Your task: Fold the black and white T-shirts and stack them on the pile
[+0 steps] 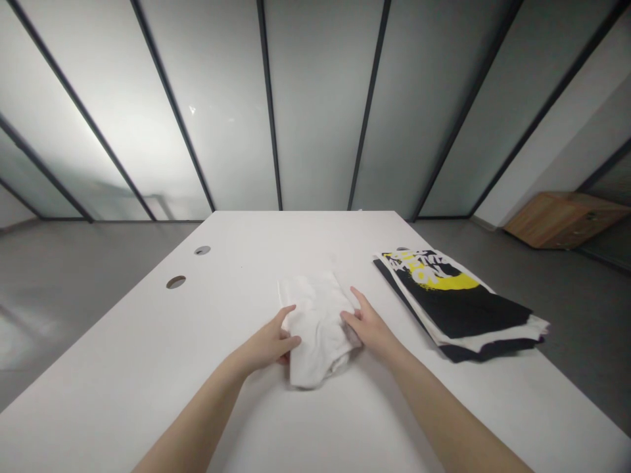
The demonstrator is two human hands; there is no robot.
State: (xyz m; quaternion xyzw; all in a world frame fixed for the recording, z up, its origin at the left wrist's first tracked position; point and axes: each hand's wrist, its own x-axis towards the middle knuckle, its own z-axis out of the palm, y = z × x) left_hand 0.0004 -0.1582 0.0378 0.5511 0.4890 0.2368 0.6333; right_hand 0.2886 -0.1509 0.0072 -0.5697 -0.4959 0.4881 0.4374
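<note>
A folded white cloth garment (pixel 315 332) lies on the white table (pixel 148 341) in front of me. My left hand (pixel 266 345) grips its left edge, fingers curled over the fabric. My right hand (pixel 369 325) presses against its right edge, with the thumb and fingers spread apart. To the right of my right hand lies a folded stack of black-and-white printed T-shirts (pixel 453 305), with a yellow graphic and white lettering on top. The hands do not touch that stack.
Two round cable holes (pixel 176 282) are set in the table's left part. Grey floor lies beyond the table's edges. Frosted glass panels with dark frames stand behind it, and a low wooden cabinet (pixel 566 220) sits on the floor at far right.
</note>
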